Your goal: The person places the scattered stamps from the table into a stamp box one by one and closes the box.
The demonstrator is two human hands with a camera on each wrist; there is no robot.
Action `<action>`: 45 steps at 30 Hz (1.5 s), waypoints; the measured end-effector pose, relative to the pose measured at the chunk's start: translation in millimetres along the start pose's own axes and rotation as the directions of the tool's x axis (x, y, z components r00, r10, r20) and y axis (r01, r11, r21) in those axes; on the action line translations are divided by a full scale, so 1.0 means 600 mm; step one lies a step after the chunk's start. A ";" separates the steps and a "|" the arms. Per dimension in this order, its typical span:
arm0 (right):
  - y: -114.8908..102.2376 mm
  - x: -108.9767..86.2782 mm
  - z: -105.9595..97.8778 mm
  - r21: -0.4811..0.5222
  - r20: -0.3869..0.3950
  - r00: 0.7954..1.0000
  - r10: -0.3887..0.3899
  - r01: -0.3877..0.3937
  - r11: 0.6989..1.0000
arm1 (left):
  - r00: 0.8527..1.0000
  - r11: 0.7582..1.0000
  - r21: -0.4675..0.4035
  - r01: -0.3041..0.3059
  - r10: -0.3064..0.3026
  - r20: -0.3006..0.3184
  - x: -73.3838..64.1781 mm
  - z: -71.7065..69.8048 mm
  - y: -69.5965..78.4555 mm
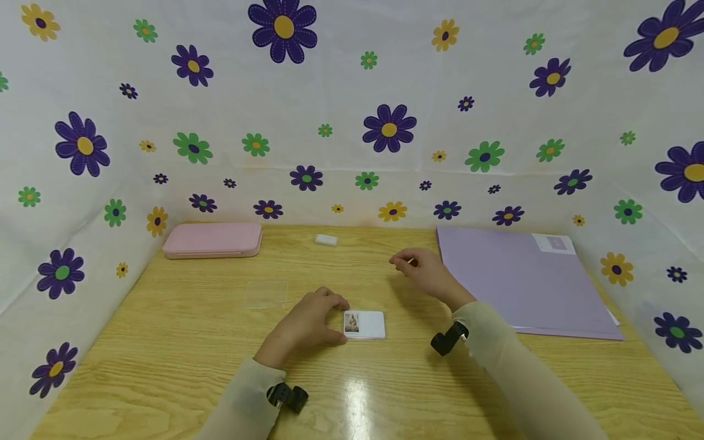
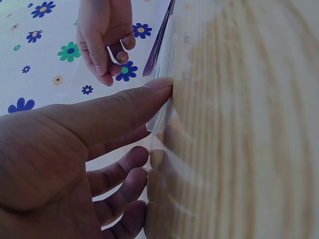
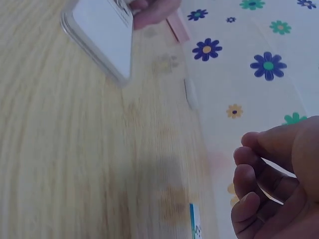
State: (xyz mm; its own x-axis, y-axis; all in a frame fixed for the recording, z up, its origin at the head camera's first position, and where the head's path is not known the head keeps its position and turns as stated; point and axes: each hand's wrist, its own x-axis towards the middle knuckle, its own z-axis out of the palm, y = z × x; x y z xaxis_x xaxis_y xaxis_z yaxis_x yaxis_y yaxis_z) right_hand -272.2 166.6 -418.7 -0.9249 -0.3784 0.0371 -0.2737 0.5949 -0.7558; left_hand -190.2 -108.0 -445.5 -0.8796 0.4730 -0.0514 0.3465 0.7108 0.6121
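My left hand (image 1: 308,321) grips the left end of a flat white box (image 1: 371,325) with clear edges and a small picture at its left. Thumb and forefinger lie at its two left corners; in the left wrist view the thumb (image 2: 124,104) presses along its edge, the other fingers bent beyond. Raised above the table to the right, my right hand (image 1: 429,275) has loosely curled fingers with nothing between them. In the right wrist view, its thumb and forefinger tips (image 3: 244,155) are close together. A clear plastic cover (image 1: 266,294) lies flat beyond the left hand.
A pink case (image 1: 213,239) lies at the back left, a small white block (image 1: 326,240) at the back middle. The purple folder (image 1: 522,281) covers the right side. A narrow teal and white thing (image 3: 196,221) shows low in the right wrist view. Flower-printed cloth (image 1: 330,122) walls the table.
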 end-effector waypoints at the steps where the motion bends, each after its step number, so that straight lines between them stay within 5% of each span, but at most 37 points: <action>1: 0.004 0.001 -0.003 0.003 -0.002 1.000 0.011 -0.011 1.000 | 1.000 1.000 0.001 -0.001 0.001 0.000 0.000 0.000 0.000; 23: 0.062 0.033 -0.043 -0.133 -0.043 0.973 0.228 -0.231 0.964 | 1.000 1.000 0.004 0.008 -0.008 0.003 0.000 0.001 -0.002; 45: 0.085 0.048 -0.035 -0.227 -0.079 0.979 0.187 -0.200 0.953 | 1.000 1.000 0.005 -0.013 0.013 0.005 0.000 -0.002 -0.002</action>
State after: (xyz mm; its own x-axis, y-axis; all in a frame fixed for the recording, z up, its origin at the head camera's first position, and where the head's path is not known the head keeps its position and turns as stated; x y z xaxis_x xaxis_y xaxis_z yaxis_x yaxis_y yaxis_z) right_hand -318.5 201.0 -442.1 -0.9776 -0.2035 -0.0534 -0.1356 0.8035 -0.5797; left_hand -190.9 -109.5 -445.3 -0.8733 0.4848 -0.0475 0.3595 0.7072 0.6088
